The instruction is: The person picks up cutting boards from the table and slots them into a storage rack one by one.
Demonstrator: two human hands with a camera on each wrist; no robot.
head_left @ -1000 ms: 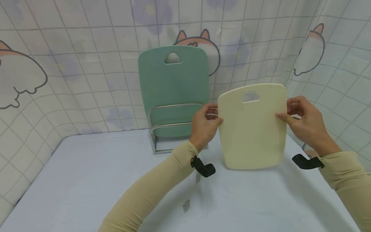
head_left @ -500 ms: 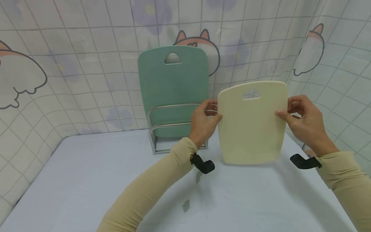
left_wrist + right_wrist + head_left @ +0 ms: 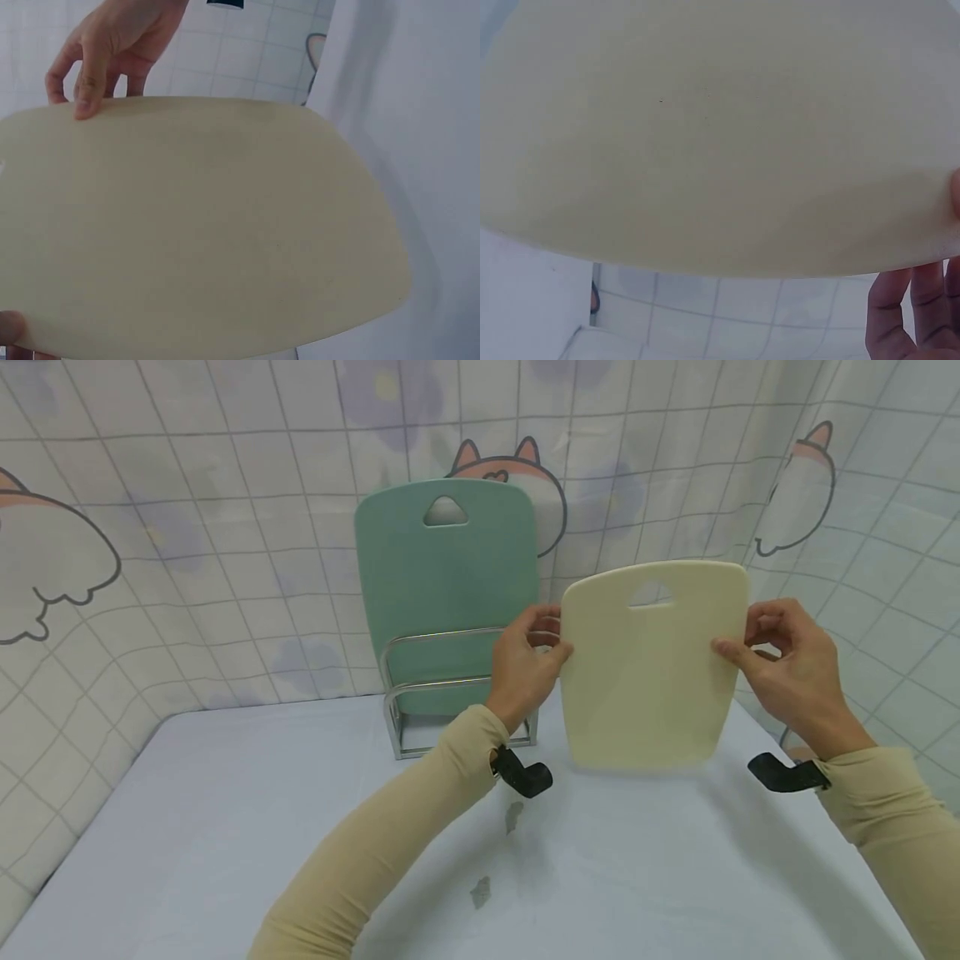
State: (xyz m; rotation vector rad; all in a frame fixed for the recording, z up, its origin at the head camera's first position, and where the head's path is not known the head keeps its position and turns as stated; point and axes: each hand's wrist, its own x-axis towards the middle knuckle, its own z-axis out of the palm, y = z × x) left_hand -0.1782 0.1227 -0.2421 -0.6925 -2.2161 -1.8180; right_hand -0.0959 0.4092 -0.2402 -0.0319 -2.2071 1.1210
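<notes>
A cream chopping board [image 3: 648, 677], with a cut-out handle hole near its top edge, stands nearly upright over the right side of the table. My left hand [image 3: 525, 664] pinches its left edge, thumb in front and fingers behind. On the opposite edge, my right hand [image 3: 795, 672] grips in the same way; in the left wrist view this right hand [image 3: 120, 49] shows at the far edge. The board's lower edge looks raised off the table. Behind my left hand, a green chopping board [image 3: 450, 572] stands in a metal wire rack [image 3: 397, 693], whose right part is partly hidden.
A white-covered table [image 3: 225, 810] spreads below, with two small grey patches near its middle. Behind and at the sides hangs a grid-patterned cloth [image 3: 225, 527] with cartoon animals. The rack stands near the table's back edge.
Both hands have raised the cream chopping board a little, and its lower edge has moved up and away. The green board and rack have stayed in place.
</notes>
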